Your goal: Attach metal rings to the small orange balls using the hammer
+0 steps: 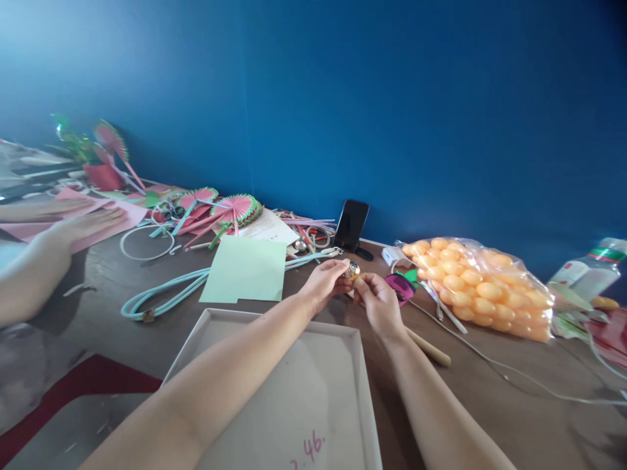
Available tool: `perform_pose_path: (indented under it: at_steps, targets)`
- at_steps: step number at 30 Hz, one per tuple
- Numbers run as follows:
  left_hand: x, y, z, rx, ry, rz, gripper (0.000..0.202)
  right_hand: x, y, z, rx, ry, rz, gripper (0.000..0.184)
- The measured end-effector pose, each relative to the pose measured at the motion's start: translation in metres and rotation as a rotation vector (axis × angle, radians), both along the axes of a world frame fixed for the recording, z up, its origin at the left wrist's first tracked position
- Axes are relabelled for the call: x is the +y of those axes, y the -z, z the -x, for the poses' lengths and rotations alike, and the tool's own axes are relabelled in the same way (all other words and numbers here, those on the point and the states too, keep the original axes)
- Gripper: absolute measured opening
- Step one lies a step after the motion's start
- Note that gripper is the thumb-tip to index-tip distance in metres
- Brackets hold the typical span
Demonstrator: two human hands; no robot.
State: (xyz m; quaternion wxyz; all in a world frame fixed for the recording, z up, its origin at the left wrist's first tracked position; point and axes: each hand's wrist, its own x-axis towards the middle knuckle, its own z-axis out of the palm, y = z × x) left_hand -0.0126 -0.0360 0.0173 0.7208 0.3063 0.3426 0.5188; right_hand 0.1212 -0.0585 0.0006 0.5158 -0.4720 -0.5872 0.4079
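Note:
In the head view, my left hand [328,282] pinches a small shiny silver-and-gold ball [351,270], which looks like a bell. From the other side my right hand [376,297] has its thumb and fingers closed on the ball's lower edge. Fingers hide part of it. Below both hands lies a shallow pale box lid [313,391] with pink handwriting. A wooden stick [431,347] emerges from under my right wrist. Just past that hand is a purple piece with green leaf shapes [401,287]. A light green paper sheet [245,269] lies left of my left hand.
A phone [351,225] leans on a stand by the blue wall. Right are a bag of orange balls [480,287], a white cable [490,359] and a bottle [590,271]. Left are paper fans [238,212], a light blue cord [166,297] and another person's hands on pink paper [132,210].

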Motion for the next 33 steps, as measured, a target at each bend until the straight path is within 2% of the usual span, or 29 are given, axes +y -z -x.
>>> perform_pose_path:
  at_steps: [22, 33]
  targets:
    - [0.0007, 0.0010, 0.0002, 0.007, 0.005, 0.016, 0.021, 0.0019, 0.0037, -0.0031, -0.003, -0.021, -0.019, 0.025]
    - [-0.0003, 0.0008, -0.0004, 0.042, -0.009, 0.014, 0.024, -0.0001, -0.0020, -0.0018, -0.054, 0.005, -0.017, 0.027]
